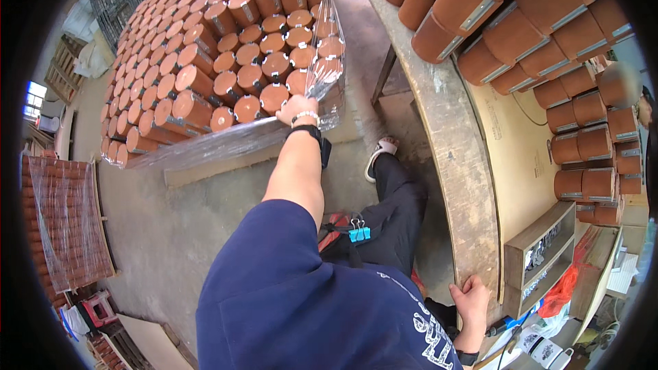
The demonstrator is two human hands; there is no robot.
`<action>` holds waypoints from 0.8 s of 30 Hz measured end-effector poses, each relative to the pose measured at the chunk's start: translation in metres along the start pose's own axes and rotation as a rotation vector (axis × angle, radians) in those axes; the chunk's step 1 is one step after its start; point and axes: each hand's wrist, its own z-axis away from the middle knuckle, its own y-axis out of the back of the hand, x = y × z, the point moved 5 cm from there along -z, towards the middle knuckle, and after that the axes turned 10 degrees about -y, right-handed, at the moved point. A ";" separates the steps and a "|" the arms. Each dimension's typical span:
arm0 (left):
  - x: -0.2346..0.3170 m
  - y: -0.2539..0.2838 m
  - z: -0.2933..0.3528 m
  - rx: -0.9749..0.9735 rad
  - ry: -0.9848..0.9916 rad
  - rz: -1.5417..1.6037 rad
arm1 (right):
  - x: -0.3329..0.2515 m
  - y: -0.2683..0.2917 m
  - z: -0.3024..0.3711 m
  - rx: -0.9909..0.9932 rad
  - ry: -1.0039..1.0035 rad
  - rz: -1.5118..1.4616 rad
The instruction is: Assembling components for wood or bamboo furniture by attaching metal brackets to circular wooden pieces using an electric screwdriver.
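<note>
My left hand (299,109) reaches out to the near corner of a stack of brown-orange clay-coloured cylinders (275,66). Its fingers are closed on clear stretch wrap (322,77), which is bunched and pulled upward above the hand. The wrap also runs in a loose band along the stack's lower front edge. Many cylinders stand upright, with grey metal strips on their sides; the top is uneven, some standing higher than others. At the lower right, my right hand (473,299) rests on the edge of a worn wooden table (466,185), fingers curled in, nothing visible in them.
More cylinders (493,10) lie stacked on the table to the right. A wooden shelf box (541,257) with small metal parts stands near my right hand, beside a red plastic bag (561,291) and a white mug (545,349). Another wrapped stack (65,212) stands far left.
</note>
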 end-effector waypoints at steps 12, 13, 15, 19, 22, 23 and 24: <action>0.007 0.002 -0.019 -0.142 -0.116 -0.072 | 0.006 -0.002 0.003 -0.080 0.039 -0.028; 0.005 0.002 -0.019 -0.143 -0.136 -0.034 | 0.004 0.000 0.004 -0.083 0.046 -0.027; 0.009 0.003 -0.017 -0.071 -0.133 0.008 | 0.001 0.005 0.007 -0.186 -0.012 -0.046; 0.013 -0.008 -0.014 0.056 -0.184 0.061 | -0.021 0.024 0.015 -0.266 0.152 0.013; 0.014 -0.002 0.003 0.206 -0.269 0.009 | -0.070 0.061 0.027 -0.254 0.298 0.005; 0.008 -0.008 -0.001 0.308 -0.286 -0.008 | -0.080 0.065 0.027 -0.259 0.296 0.007; 0.005 -0.015 -0.006 0.303 -0.286 -0.008 | -0.094 0.072 0.029 -0.175 0.417 0.046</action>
